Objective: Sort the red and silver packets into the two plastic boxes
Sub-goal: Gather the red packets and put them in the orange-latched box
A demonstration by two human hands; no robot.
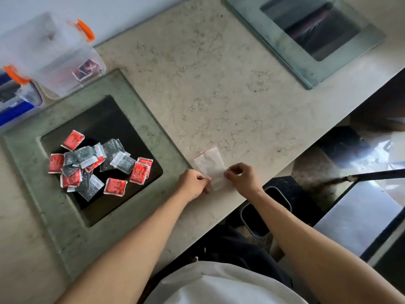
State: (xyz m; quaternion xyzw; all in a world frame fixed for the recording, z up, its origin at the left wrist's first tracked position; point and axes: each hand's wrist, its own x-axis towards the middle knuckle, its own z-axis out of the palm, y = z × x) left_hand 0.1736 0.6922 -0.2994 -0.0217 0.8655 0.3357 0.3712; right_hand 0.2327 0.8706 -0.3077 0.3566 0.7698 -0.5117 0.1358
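A heap of red packets and silver packets lies on the dark centre of a green glass panel at the left. A clear plastic box with orange clips stands at the far left, with a second, blue-trimmed box beside it at the frame edge. My left hand and my right hand both pinch the near end of a small clear zip bag lying flat on the counter, right of the panel.
The pale stone counter ends in a diagonal edge at the right. A second glass panel sits at the far right. Below the edge are a dark bin and a shiny floor.
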